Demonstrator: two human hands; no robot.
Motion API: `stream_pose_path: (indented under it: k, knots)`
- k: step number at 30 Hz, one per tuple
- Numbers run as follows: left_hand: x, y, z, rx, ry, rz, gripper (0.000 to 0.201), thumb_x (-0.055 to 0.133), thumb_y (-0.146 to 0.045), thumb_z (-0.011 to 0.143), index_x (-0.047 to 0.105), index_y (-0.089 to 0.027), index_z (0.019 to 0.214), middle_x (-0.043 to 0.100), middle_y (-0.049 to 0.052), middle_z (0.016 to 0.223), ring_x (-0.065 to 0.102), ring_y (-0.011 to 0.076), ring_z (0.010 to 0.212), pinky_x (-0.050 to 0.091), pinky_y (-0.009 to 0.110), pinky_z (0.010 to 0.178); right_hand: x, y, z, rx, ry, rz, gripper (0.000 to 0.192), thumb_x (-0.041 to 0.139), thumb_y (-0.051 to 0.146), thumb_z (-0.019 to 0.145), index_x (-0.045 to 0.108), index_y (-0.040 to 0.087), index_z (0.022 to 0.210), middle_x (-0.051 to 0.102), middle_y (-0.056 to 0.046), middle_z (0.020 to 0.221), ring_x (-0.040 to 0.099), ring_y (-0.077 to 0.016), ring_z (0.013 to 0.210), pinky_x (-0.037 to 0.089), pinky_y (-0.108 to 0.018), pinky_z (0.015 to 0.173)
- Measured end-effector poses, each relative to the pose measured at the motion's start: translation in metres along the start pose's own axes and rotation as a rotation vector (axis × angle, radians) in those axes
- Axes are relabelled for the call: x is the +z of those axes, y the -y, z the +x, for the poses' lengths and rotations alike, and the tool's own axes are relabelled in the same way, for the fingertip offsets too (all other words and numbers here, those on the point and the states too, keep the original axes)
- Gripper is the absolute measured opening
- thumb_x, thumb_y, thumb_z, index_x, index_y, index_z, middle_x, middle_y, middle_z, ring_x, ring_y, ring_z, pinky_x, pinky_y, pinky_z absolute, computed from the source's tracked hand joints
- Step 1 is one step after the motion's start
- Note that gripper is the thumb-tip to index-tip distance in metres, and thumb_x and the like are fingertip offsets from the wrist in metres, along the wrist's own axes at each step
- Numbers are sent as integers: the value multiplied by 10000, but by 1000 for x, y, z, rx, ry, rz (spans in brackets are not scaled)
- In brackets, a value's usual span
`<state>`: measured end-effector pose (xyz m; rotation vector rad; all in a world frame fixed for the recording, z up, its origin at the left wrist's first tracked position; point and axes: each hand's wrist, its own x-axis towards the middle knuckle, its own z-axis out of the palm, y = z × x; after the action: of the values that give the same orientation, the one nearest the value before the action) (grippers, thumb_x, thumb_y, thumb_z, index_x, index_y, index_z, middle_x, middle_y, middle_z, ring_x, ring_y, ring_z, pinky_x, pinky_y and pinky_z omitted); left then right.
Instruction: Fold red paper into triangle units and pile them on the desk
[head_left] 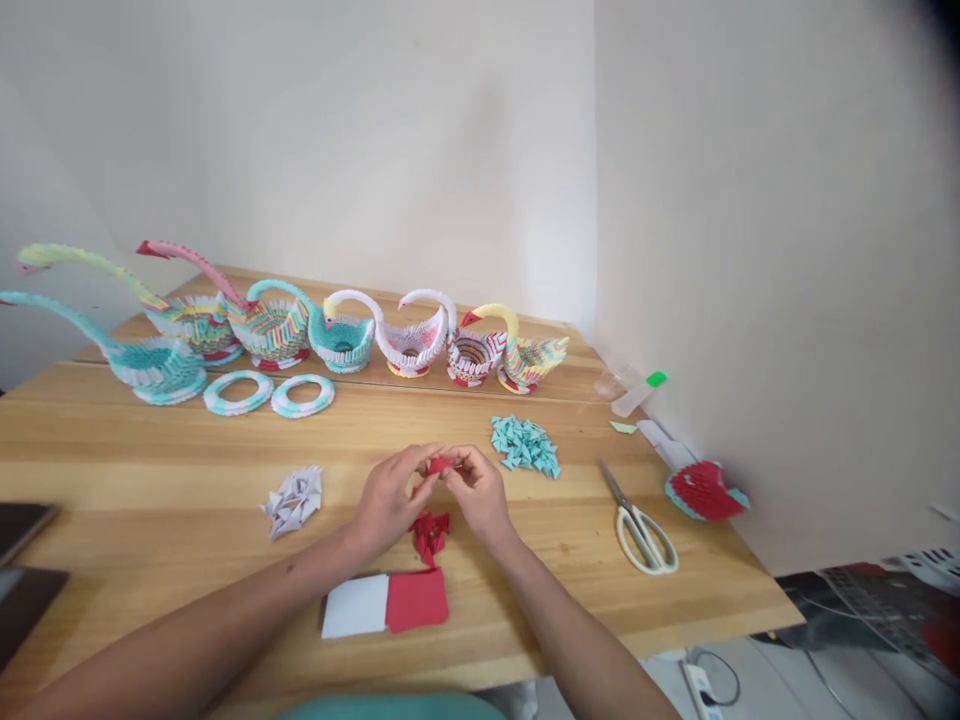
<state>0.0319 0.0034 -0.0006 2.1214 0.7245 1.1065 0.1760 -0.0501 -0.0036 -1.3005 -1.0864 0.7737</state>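
Note:
A small piece of red paper [439, 465] is pinched between the fingertips of both hands above the middle of the table. My left hand [390, 495] closes on it from the left, and my right hand [476, 492] from the right. Just below lies a small pile of folded red paper pieces [430, 538]. Nearer to me are a stack of white paper [355, 606] and a stack of red paper [417, 600], side by side. Folded white pieces [294, 502] lie to the left, and a heap of folded teal pieces [525, 446] sits to the right.
Several folded-paper swans [411, 340] stand along the back of the wooden table [225, 450]. Two paper rings [302, 396] lie before them. Scissors [637, 525] and a red and teal paper model [705, 490] are at the right. A glue bottle [637, 394] lies by the wall.

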Motion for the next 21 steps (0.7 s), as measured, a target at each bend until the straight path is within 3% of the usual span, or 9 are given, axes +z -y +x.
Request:
stream_pose_path:
  k: [6, 14, 21]
  knots:
    - [0, 4, 4, -111, -15, -68, 361, 564, -132, 824, 589, -169, 1182, 732, 70, 1004, 680, 164, 808, 539, 304, 831, -2, 4, 2, 23, 4, 5, 136, 664, 279, 768, 683, 187, 866, 738, -50, 853, 667, -185, 778, 512, -312, 757]
    - [2, 5, 1, -13, -38, -56, 326, 567, -132, 834, 610, -169, 1155, 733, 76, 993, 684, 173, 832, 547, 308, 815, 0, -1, 1, 28, -46, 34, 113, 653, 273, 770, 676, 187, 840, 736, -46, 826, 664, -175, 756, 507, -290, 722]
    - [3, 4, 1, -63, 6, -171, 315, 588, -156, 823, 620, -195, 1134, 726, 81, 1049, 688, 182, 868, 535, 336, 858, 0, 1, -2, -108, -54, -148, 152, 601, 173, 764, 666, 195, 900, 725, -41, 877, 668, -184, 818, 512, -303, 777]
